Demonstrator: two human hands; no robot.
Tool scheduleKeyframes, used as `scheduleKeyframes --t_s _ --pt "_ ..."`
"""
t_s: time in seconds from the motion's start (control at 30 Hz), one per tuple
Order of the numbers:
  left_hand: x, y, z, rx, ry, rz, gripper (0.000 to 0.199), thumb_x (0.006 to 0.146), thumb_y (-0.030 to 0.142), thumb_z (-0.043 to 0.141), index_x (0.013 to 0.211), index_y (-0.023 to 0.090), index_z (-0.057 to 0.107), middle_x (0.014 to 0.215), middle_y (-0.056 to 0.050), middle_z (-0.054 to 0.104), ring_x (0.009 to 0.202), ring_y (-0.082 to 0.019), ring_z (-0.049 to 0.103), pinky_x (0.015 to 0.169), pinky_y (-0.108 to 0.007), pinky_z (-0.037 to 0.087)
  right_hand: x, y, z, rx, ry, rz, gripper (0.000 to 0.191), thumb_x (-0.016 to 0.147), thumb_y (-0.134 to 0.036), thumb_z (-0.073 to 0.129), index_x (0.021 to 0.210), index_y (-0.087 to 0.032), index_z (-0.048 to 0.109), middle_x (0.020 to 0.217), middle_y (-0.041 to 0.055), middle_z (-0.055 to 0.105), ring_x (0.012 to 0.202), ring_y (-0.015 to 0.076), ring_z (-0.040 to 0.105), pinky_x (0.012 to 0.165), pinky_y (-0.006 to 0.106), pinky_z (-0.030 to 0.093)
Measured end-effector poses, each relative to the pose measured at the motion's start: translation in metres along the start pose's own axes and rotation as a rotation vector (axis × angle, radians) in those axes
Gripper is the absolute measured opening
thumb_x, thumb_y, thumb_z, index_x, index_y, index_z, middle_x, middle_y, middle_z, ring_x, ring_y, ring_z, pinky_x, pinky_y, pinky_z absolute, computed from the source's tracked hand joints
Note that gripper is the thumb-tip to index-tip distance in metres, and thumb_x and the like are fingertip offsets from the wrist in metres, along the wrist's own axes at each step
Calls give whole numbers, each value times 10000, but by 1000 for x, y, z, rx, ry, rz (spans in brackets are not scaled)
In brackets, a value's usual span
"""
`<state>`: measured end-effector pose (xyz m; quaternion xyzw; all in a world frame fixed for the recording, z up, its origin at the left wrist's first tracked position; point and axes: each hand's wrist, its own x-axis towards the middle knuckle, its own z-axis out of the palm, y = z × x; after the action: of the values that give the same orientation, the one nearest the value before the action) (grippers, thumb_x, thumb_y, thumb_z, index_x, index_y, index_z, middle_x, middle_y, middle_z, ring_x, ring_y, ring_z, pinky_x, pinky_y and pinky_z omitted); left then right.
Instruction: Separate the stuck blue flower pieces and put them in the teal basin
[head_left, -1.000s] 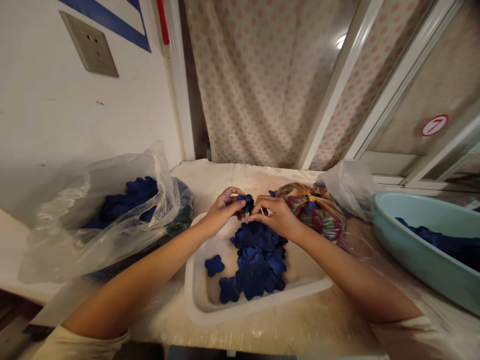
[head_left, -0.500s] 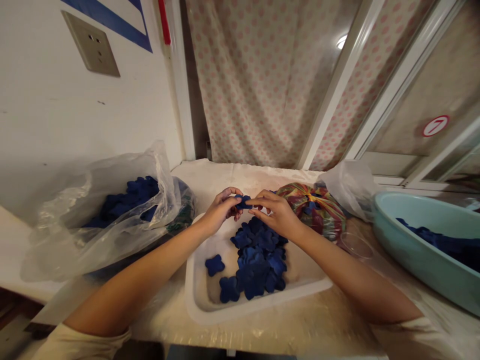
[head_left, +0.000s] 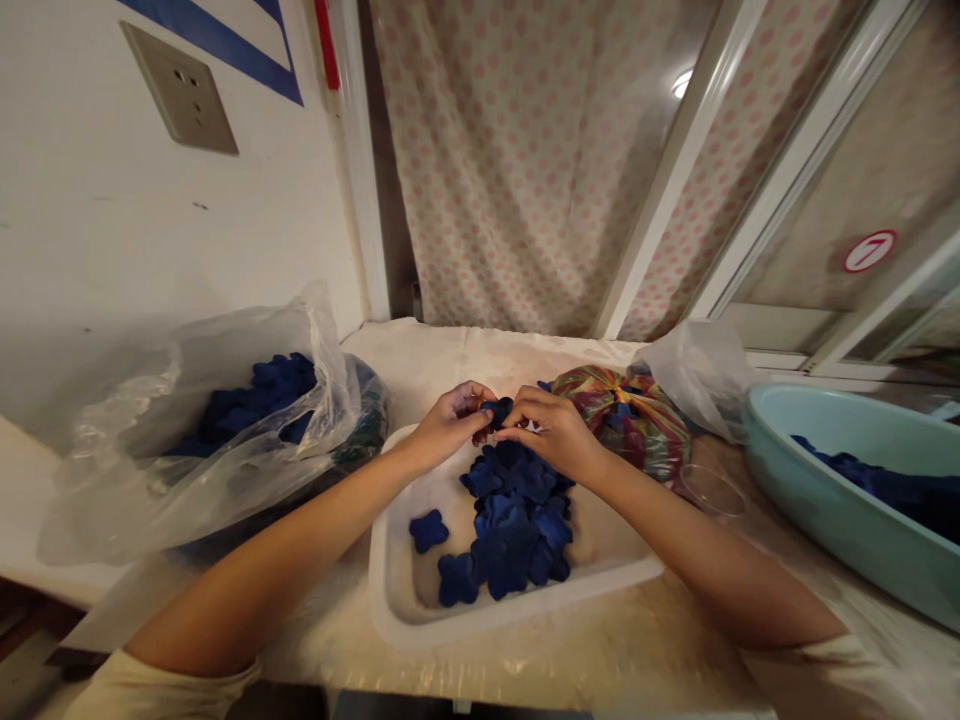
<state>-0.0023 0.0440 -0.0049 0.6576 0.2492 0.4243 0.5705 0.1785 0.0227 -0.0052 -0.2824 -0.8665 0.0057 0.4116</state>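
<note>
Between my two hands is a small dark blue petal piece [head_left: 496, 411], held up over the far part of a white tray [head_left: 420, 632]. My left hand [head_left: 452, 425] is closed on its left side, thumb in front. The fingers of my right hand [head_left: 551, 425] pinch at its right edge, and part of the piece is hidden behind them. Below, in the tray, lies a heap of blue flower-shaped fabric pieces [head_left: 514, 520]. One single flower-shaped piece [head_left: 428, 531] lies apart from the heap on the left.
A clear plastic bag [head_left: 150, 490] of blue pieces stands at left. Behind my right hand sit a tied red-and-yellow striped bag [head_left: 660, 425] and a white plastic bag [head_left: 705, 375]. A light-blue basin [head_left: 817, 510] with blue pieces is at right, near a clear round lid [head_left: 712, 490].
The petal piece and my fingers have shifted slightly right and down. My right fingers, stretched before, are now more curled in against the piece.
</note>
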Motion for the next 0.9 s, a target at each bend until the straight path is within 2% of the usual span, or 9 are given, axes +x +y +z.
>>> scheduleKeyframes --t_s 0.17,0.33,0.47,0.67,0.8,0.9 --pt "2 -5 0 32 77 -2 209 702 246 632 838 122 535 573 45 523 459 -63 489 490 -207 397 1 4 0 45 -76 60 207 819 -292 605 671 -162 542 681 -3 509 617 100 483 596 227 385" --pt "1 -5 0 14 63 50 257 721 296 650 870 127 527 603 44 518 474 -61 480 493 -206 389 3 0 -1 133 -81 115 252 818 -322 605 652 -167 496 664 -13 494 600 94 452 576 221 358" --pt "-1 -3 -1 -71 4 99 360 754 340 652 987 182 428 548 87 467 475 -65 462 496 -196 361 4 -1 0 355 -64 271 311 781 -364 640 622 -175 452 609 -36 459 568 88 416 551 219 336" --pt "-1 -2 -1 -152 -6 166 382 762 346 651 974 206 366 577 86 474 492 -64 436 491 -191 344 3 3 2 722 0 395 297 796 -383 614 653 -182 449 589 -47 470 534 82 424 537 225 329" --pt "1 -2 -1 -155 74 185 345 760 313 644 932 218 361 551 97 440 484 -64 422 479 -180 326 1 6 3 825 29 485 289 822 -395 573 678 -192 426 579 -51 471 513 84 425 512 222 322" --pt "2 -3 -3 -187 184 194 310 747 262 634 893 222 363 537 107 413 466 -54 410 472 -169 305 0 7 4 829 31 478 300 819 -379 574 655 -191 409 574 -52 425 518 83 393 504 222 297"
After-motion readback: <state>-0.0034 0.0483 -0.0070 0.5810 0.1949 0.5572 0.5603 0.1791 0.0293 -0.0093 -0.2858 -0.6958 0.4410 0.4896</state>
